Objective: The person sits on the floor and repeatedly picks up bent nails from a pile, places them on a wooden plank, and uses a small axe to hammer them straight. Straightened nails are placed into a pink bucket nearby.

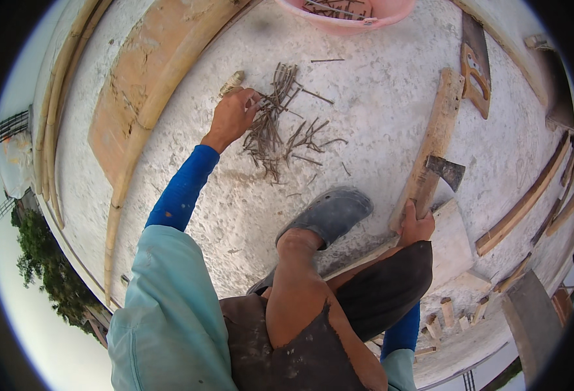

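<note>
My left hand (230, 118) reaches to the left edge of a loose pile of rusty, bent nails (267, 127) on the pale rough floor. Its fingers are curled together against the nails; what they pinch is too small to make out. Just beyond the knuckles lies a small pale lump (233, 81). My right hand (416, 225) is closed by my knee around the handle end of a hatchet. The dark hatchet head (446, 172) rests over the right edge of a long wooden board (438, 120). The handle is hard to tell apart from the board.
A pink basin (345, 25) with more nails stands at the far edge. The handsaw (476, 72) lies right of the board. On the left are bamboo poles (145, 117) and a brown sheet (127, 85). Timber strips (521, 202) and wood offcuts (448, 313) lie to the right.
</note>
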Motion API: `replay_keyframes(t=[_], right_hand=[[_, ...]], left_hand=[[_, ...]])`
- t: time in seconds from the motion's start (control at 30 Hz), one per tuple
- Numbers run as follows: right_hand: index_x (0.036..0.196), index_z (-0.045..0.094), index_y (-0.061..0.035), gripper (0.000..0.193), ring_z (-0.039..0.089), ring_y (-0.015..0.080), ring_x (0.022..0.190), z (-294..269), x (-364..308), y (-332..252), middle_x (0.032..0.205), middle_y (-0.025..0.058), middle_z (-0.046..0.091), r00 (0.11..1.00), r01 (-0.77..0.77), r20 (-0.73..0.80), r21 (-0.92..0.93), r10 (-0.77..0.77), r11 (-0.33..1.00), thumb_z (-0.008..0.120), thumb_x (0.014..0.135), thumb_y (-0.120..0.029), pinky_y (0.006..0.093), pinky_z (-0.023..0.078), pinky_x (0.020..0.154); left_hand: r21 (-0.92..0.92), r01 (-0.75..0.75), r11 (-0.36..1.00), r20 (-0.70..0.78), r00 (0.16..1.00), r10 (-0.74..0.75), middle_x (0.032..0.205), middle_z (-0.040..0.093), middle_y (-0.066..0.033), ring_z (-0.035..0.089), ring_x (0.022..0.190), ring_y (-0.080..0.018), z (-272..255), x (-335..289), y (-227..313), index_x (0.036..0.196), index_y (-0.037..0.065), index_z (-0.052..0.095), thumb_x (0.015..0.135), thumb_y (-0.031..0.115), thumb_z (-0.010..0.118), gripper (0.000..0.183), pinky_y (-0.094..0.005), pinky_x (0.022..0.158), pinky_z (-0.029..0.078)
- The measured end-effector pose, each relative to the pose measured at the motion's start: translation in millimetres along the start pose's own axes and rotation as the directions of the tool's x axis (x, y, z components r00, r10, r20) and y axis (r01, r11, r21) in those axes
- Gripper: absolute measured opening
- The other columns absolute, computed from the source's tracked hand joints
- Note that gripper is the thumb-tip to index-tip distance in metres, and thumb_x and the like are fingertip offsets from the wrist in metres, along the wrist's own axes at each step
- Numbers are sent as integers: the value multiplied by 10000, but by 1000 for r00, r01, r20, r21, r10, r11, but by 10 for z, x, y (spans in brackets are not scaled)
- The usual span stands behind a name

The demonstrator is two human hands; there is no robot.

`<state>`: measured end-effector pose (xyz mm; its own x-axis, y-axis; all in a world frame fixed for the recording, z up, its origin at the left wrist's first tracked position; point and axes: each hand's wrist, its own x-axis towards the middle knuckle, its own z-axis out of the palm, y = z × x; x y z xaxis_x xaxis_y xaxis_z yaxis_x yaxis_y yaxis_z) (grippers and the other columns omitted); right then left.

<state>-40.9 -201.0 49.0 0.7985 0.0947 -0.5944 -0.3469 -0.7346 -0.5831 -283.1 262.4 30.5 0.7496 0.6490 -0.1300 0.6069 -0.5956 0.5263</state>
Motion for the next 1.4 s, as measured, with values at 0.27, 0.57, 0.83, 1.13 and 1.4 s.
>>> replay_keyframes(t=[0.27, 0.57, 0.83, 1.13, 1.4], right_hand=[[1100, 726, 65, 453, 669, 186, 599, 16, 37, 57, 817, 114, 732, 999, 44, 15, 25, -44, 999, 815, 921, -342, 367, 514, 473], [1131, 711, 47, 445, 638, 158, 573, 18, -7, 12, 802, 86, 711, 1000, 21, 3, 62, -21, 998, 814, 920, -331, 337, 488, 431], [1091, 715, 37, 394, 613, 137, 545, -15, -50, -63, 747, 63, 691, 999, 4, 38, 66, -7, 998, 810, 924, -308, 323, 486, 427], [1049, 731, 51, 404, 699, 195, 602, -7, -3, 20, 762, 108, 730, 996, 85, -10, -31, -86, 996, 806, 924, -325, 361, 548, 530], [1137, 748, 16, 366, 698, 181, 633, 72, -91, -31, 801, 104, 737, 995, 55, -84, 65, -49, 996, 791, 940, -289, 342, 547, 582]], left_hand=[[-188, 104, 977, -19, 994, -109, 903, 688, -154, 691, 867, -348, 111, -6, -192, 994, 26, 685, 908, 39, 733, 99, -457, 782, 546], [-70, -80, 994, -144, 987, 69, 950, 674, -177, 672, 847, -377, 145, -95, -201, 1059, 18, 623, 959, 58, 681, 122, -460, 777, 535], [-48, 47, 998, -111, 992, -53, 853, 678, -134, 669, 757, -266, 162, 137, -89, 1049, 14, 664, 969, 143, 751, 175, -393, 716, 533], [-157, 125, 980, -146, 978, -149, 820, 710, -89, 639, 664, -165, 61, 204, 314, 951, 5, 706, 974, 111, 709, 109, -349, 639, 529], [-804, 584, -116, 586, 810, 14, 934, 741, -92, 751, 829, -190, 1000, 68, 2356, 1086, 25, 665, 1001, 102, 703, 121, -296, 723, 620]])
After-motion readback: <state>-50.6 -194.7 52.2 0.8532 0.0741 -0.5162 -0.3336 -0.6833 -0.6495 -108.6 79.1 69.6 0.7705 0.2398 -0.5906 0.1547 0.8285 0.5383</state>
